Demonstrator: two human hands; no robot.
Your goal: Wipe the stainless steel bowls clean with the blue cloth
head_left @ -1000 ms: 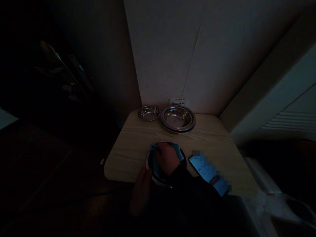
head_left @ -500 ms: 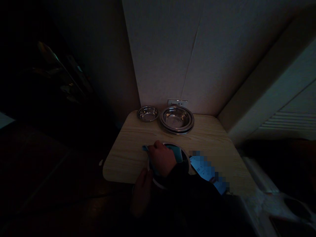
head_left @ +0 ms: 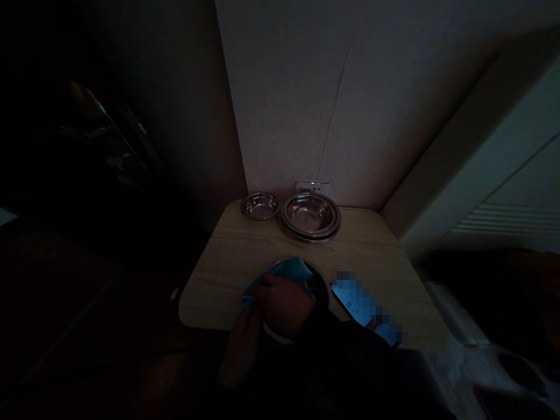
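Right hand (head_left: pixel 283 303): fingers curled, pressing blue cloth (head_left: pixel 286 272) into steel bowl (head_left: pixel 321 286) at near edge of table (head_left: pixel 227 256); left hand (head_left: pixel 238 344): dim, at bowl's left rim, grip unclear; lit phone (head_left: pixel 365 306) beside bowl.

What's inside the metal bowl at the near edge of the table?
A blue cloth, bunched under the right hand, which holds it inside the metal bowl. The left hand is at the bowl's near-left rim. Cloth and hand hide the bowl's bottom.
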